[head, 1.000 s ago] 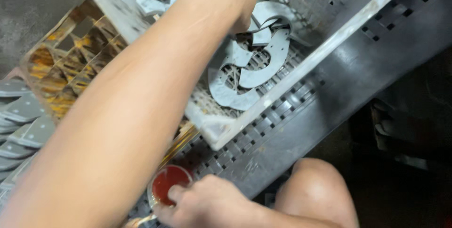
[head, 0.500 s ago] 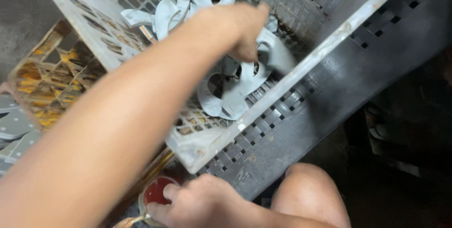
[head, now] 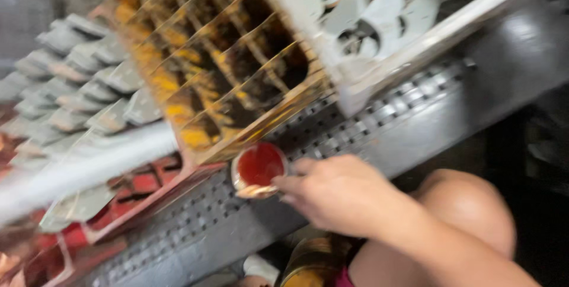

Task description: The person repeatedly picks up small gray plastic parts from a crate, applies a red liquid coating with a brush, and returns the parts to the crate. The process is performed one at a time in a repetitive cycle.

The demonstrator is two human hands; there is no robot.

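At the fingertips of the right hand (head: 341, 195) sits a small round tin of red paste (head: 259, 167), resting on the edge of a dark perforated crate (head: 379, 127); the grip closes on the tin's rim. Just above the grip lies a yellow-stained divider tray (head: 219, 68). Further up and right, a pale basket (head: 355, 85) holds grey metal brackets (head: 367, 8). The left hand is out of view.

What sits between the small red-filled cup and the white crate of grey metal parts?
In the head view, a rusty yellow-stained grid rack lies between the small red-filled cup and the white plastic crate, above the grey perforated ledge. The right hand touches the cup.
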